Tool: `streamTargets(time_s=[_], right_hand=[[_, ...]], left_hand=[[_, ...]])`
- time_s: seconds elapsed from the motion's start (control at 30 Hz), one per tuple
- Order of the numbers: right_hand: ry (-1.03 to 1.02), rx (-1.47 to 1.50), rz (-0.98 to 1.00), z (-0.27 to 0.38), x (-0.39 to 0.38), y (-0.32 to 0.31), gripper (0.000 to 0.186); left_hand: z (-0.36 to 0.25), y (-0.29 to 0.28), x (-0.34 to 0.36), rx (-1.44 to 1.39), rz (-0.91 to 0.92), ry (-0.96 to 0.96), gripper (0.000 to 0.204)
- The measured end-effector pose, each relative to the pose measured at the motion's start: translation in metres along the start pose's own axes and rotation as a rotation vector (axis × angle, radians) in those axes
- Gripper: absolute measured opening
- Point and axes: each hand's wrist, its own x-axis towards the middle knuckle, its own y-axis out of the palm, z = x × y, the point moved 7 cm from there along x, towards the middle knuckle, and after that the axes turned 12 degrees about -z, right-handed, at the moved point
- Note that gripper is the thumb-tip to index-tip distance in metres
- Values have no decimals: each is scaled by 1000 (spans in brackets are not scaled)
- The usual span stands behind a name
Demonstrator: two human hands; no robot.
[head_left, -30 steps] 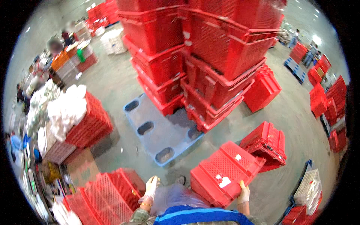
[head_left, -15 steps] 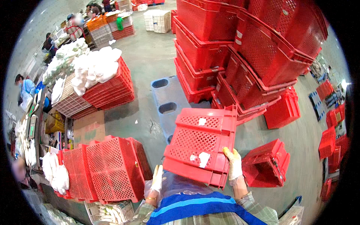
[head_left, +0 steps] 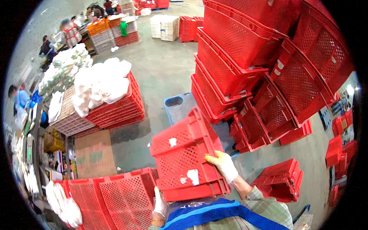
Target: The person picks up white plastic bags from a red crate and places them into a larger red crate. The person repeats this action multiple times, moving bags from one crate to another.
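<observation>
A red perforated plastic crate (head_left: 183,160) is tilted in front of my body, its holed side with torn white label scraps facing up. My gloved right hand (head_left: 224,166), yellow at the fingertips, grips the crate's right rim. At the lower left corner, my gloved left hand (head_left: 160,206) holds the crate with the thumb up along its edge; the other fingers are mostly hidden. Just left of it lie more red crates (head_left: 124,197) on their sides, with white cotton gloves (head_left: 63,203) draped at their far left end.
Tall stacks of red crates (head_left: 234,50) rise ahead and right, beside a blue plastic pallet (head_left: 184,109). A loose red crate (head_left: 278,180) lies on the floor at right. White bags (head_left: 103,82) top crates at left. Several people work at the far left.
The held crate has swung left and tipped, beside the crates lying there. My left hand has moved onto its lower corner; my right hand has moved left with it. The view has shifted.
</observation>
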Motion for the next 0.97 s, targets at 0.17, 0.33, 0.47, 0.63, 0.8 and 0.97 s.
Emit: streamTargets(time_s=[0.17,0.33,0.47,0.63,0.8,0.97], right_hand=[[-148,-252,92,43,64,111,41],[-295,-165,230,124,64,191,44],[-532,-504,375,170,58,234,43],[-1016,-390,469,198,40,261,40],[-1132,-268,609,216,51,274,35],[-1148,-231,715,254,89,264,32]], left_hand=[[-119,-9,7,-388,109,22,84],[-207,-10,5,-356,37,254,83],[-238,-16,3,-280,87,256,96],[-270,32,-14,-488,114,189,96],[-265,81,13,-680,-98,218,92],[-265,182,87,-406,-15,141,91]])
